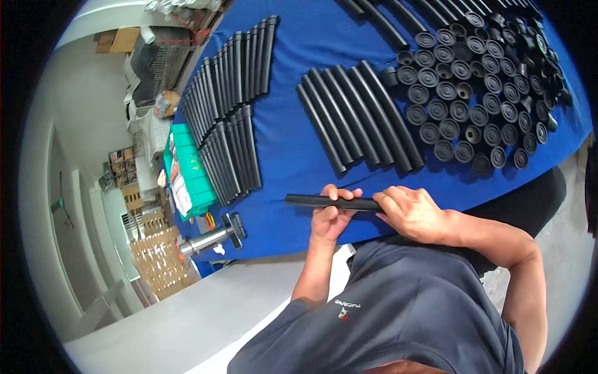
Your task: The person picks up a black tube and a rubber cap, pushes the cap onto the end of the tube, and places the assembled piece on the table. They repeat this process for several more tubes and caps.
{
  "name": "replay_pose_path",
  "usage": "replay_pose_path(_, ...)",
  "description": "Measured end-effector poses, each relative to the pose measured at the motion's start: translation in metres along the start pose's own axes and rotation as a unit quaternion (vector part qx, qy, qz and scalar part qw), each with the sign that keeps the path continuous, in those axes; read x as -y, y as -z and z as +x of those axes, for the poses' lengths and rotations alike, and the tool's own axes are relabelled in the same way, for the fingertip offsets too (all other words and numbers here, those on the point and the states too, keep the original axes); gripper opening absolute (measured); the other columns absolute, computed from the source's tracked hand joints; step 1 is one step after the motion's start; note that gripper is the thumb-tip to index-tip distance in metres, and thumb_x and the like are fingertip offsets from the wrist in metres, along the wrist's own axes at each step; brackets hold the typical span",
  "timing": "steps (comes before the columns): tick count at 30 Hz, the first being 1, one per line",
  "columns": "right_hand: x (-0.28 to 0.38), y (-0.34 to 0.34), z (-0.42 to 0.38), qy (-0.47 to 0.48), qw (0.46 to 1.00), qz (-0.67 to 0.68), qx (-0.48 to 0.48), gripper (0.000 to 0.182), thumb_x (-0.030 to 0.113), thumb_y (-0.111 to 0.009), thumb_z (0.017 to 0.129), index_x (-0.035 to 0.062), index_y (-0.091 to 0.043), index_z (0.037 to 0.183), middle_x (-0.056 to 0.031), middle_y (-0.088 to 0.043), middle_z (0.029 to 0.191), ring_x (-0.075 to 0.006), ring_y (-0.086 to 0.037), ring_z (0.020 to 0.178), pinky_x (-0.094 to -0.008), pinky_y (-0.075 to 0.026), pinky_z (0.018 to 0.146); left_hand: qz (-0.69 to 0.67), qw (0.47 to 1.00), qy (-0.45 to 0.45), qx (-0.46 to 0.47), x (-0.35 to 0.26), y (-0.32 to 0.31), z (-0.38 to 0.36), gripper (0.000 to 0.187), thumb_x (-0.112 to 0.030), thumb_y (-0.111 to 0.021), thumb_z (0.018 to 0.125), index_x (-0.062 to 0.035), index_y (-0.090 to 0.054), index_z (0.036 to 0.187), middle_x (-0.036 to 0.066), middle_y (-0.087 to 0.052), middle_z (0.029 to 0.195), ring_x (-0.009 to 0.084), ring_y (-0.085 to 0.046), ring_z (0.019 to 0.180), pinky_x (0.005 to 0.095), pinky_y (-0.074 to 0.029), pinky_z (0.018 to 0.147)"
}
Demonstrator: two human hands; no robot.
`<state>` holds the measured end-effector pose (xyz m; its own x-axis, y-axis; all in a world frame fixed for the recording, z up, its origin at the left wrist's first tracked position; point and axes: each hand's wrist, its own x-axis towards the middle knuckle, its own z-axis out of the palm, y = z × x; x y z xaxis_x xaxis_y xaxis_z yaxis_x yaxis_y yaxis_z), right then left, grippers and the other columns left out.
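Dark blue shirt (398, 311) fills the bottom of the view, closest to the lens. Both forearms reach out from it to the near edge of the table (293, 162), which is covered in blue cloth.

Your left hand (333, 218) has a closed grip around the middle of a black tube (311, 201), fingers over the top and thumb beneath. Your right hand (414, 212) is clenched over the tube's right end and hides it. The tube lies level, just above the table's front edge. Its left end pokes out free past the left hand.

On the cloth:
- a row of five thick tubes (358, 121) lying side by side, just beyond your hands
- a dense cluster of round black caps (473, 93), further right and mostly open side up
- stacked bundles of thinner tubes (227, 124) to the left, well apart from the hands
- a green crate (190, 168) at the far left edge
- a metal cylinder tool (208, 238) near the corner

Handling notes, as judgement: keep the left grip mid-length so the tube stays level and does not pivot. Let the right hand work only at its own end, in line with the tube's axis and not at an angle. Hold the piece over the table so it lands on cloth if it slips. What the right palm covers cannot be seen, so go by feel there.
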<state>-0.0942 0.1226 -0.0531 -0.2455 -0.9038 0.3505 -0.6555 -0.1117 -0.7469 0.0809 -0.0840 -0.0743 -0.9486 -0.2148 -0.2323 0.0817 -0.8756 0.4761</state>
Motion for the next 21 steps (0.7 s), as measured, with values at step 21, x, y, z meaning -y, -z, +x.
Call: replay_pose_path(21, 0.005, 0.011, 0.005, -0.076, 0.992, 0.09, 0.05, 0.039, 0.015, -0.075, 0.087, -0.0034, -0.061, 0.119, -0.0192, -0.064, 0.091, -0.0395, -0.066, 0.077, -0.0461, -0.055, 0.069, -0.009, 1.0, 0.005, 0.028, 0.0, 0.0, 0.007, 0.03, -0.003, -0.073, 0.091, -0.0082, -0.055, 0.114, 0.023, -0.065, 0.129, 0.0411, -0.053, 0.136, 0.0533, -0.05, 0.111)
